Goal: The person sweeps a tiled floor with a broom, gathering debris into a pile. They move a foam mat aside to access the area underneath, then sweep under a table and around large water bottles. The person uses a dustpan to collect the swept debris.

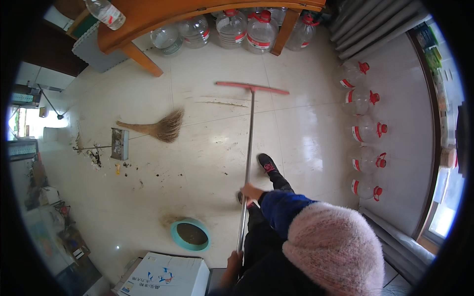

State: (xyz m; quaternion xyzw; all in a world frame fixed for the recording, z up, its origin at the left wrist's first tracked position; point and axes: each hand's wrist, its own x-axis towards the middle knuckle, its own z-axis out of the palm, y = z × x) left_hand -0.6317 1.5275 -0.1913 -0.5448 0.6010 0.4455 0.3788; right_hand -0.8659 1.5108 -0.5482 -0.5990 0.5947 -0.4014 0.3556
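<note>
Both of my hands are closed round the metal pole of a floor squeegee (251,128). Its wide pinkish-red blade (271,90) rests on the pale tiled floor at the far end, beside a dark streak of dirt. My right hand (252,192), in a blue sleeve, grips the pole partway down. My left hand (234,260) holds it near its upper end, low in the view. A straw broom (165,127) lies on the floor to the left of the pole. Next to it sits a long-handled metal dustpan (120,144), with scattered debris (95,159) around it.
A teal round basin (205,241) with a brownish inside stands near a white carton (190,276). Large clear bottles with red caps (366,129) line the right wall; more (261,34) stand beneath a wooden table (148,27). A pink knitted hat (333,246) covers the lower right.
</note>
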